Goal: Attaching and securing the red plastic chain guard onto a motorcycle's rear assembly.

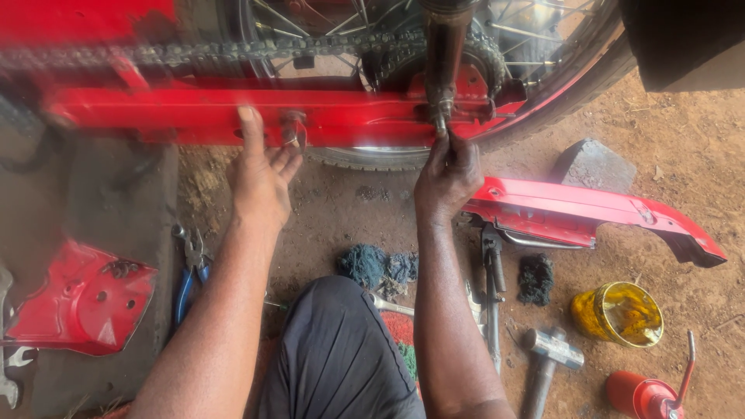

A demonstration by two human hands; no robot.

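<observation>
Beneath one spoked rear wheel (535, 46), two hands: left hand (262, 174), fingers spread loose, touches the red metal swingarm (194, 112); right hand (448, 174) pinches the dark shock absorber's lower end (442, 116), directly above it.

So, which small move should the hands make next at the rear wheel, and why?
Probably keep the left hand braced on the red metal swingarm while the right hand turns the small fastener under the dark shock absorber: its fingers already pinch there.
</observation>
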